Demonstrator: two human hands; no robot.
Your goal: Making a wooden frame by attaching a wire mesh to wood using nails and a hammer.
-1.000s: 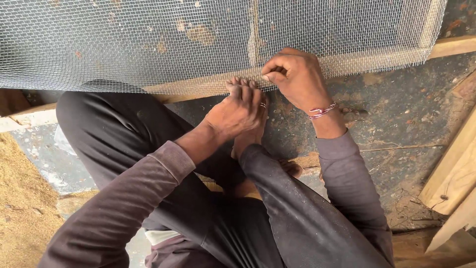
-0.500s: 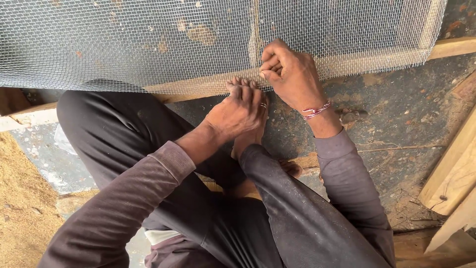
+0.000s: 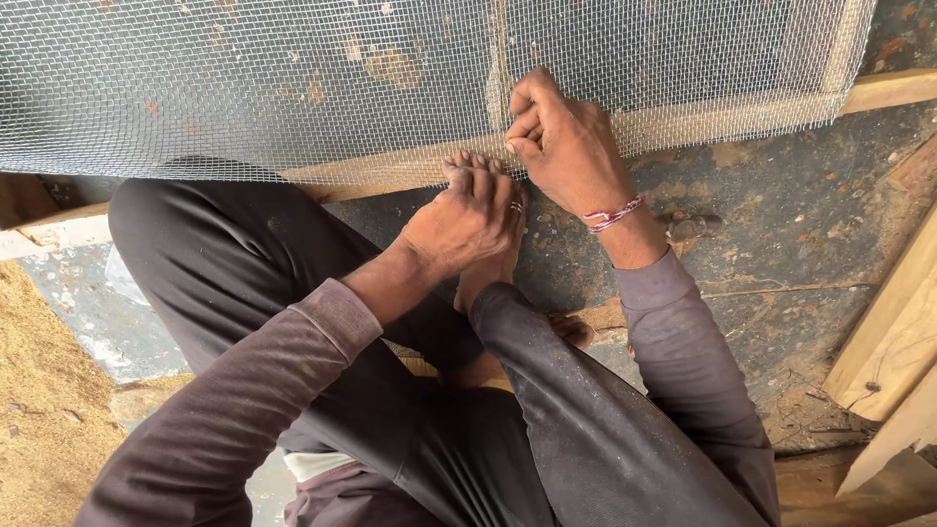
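Observation:
A sheet of grey wire mesh point(image 3: 244, 88) lies over a pale wooden frame rail point(image 3: 390, 178) across the top of the view. My right hand point(image 3: 566, 146), with a red and white thread band at the wrist, pinches the mesh with curled fingers, just above its lower edge and beside a vertical seam. My left hand point(image 3: 468, 220), a ring on one finger, lies curled over my bare foot point(image 3: 476, 162), whose toes press the mesh edge onto the rail. Its fingertips are hidden, so I cannot tell whether it grips anything.
My legs in dark trousers point(image 3: 244, 263) are folded in front of me on a stained dark floor point(image 3: 781, 224). Pale timber planks point(image 3: 893, 342) lean at the right. Sawdust point(image 3: 39, 390) covers the ground at lower left.
My right hand has slid up and a little left, from the mesh's lower edge onto the mesh beside the seam. My left hand and foot have stayed put.

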